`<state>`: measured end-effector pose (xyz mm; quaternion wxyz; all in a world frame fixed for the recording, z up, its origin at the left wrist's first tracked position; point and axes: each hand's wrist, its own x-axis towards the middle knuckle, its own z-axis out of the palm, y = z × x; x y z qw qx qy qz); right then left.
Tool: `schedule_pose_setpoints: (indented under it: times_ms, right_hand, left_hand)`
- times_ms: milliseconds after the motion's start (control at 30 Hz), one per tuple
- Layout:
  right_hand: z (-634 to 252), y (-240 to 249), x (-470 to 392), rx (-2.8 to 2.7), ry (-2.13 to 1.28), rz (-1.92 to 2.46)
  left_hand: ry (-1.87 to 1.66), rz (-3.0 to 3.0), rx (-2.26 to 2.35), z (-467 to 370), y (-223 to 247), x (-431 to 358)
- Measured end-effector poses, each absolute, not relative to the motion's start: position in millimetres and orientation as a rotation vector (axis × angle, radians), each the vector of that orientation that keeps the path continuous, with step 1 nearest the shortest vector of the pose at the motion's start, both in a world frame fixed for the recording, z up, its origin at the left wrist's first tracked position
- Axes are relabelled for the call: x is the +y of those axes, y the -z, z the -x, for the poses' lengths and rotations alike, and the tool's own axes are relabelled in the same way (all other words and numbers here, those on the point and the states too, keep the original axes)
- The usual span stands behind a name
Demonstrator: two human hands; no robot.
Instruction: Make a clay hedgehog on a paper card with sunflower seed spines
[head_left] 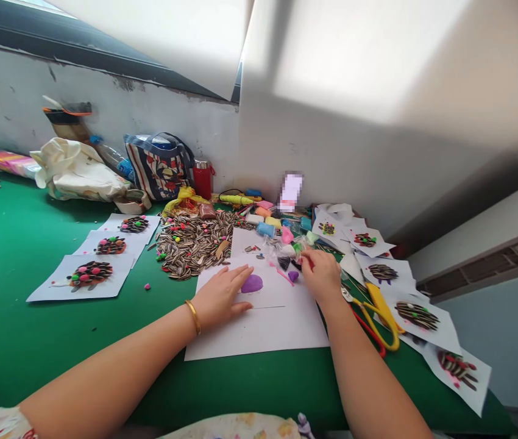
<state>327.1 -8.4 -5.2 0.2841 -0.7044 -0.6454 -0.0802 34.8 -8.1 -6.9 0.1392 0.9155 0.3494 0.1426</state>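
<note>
The purple clay patch (252, 284) sits on white paper (259, 332), midway between the bench's (149, 360) near and far edges. The left hand (222, 294) is spread palm down beside it, fingertips at its rim; a small slide of those fingers could smear or dent the patch, if it is soft. The right hand (323, 274) has its fingertips drawn together at the clay packets (266, 230), towards the far edge; I cannot tell whether anything is pinched. Packets packed that tightly could drag one another over the pink stick (285, 275) and purple lump (293, 276). The seed heap (195, 250) meets the paper's far left side, so a nudge might spill seeds onto it. The yellow-handled scissors (387, 329) lie close to the right forearm, which could knock them.

Counted: one patch, one purple lump, one pink stick, one seed heap; three hedgehog pictures (89, 274) towards the left edge, and at least five seed pictures (418, 316) towards the right; one red flask (202, 180) by the far edge. The packets overlap too much to count.
</note>
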Motion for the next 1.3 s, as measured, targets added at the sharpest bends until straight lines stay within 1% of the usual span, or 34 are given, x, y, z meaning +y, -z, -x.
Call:
schedule_pose_setpoints:
  times_ms: [200, 333, 433, 533, 567, 767, 900, 1067, 1167, 1233, 1300]
  right_hand:
    - [-307.6, 4.0, -6.9, -1.818, 0.22, 1.817]
    - [-283.9, -2.2, -4.6, -2.021, 0.128, 1.811]
    - [-276.6, -11.8, 7.5, -2.096, 0.145, 1.879]
    - [-278.1, -24.7, 32.5, -2.132, 0.174, 2.067]
    - [-279.4, -28.8, 42.7, -2.182, 0.126, 2.143]
    - [-281.2, -39.2, 93.0, -2.281, -0.056, 2.238]
    - [-277.3, -39.0, 100.1, -2.231, -0.051, 2.238]
    - [-275.8, -48.4, 85.1, -2.038, 0.142, 2.087]
    - [-272.1, -50.9, 64.4, -1.942, 0.231, 1.918]
    - [-265.6, -46.8, 44.7, -1.87, 0.156, 1.567]
    - [-256.4, -38.9, 21.9, -1.88, 0.015, 1.387]
  left_hand:
    - [-0.51, -2.561, 1.019, -33.8, 2.3, -4.9]
    - [-0.661, -2.39, 1.08, -28.5, 1.2, 0.2]
    - [-0.827, -2.219, 1.152, -24.1, 2.6, 5.6]
    - [-0.975, -2.064, 1.194, -22.1, 6.0, 10.5]
    - [-0.996, -2.029, 1.198, -21.9, 7.2, 11.7]
    - [-1.032, -1.986, 1.204, -21.9, 9.4, 13.1]
    - [-1.023, -2.003, 1.201, -22.2, 7.4, 11.9]
    - [-1.029, -2.022, 1.179, -22.5, 7.5, 12.1]
    - [-1.057, -2.025, 1.161, -22.4, 7.8, 12.8]
    - [-1.087, -2.029, 1.142, -22.7, 7.4, 12.6]
    - [-1.125, -2.031, 1.116, -23.6, 6.3, 11.5]
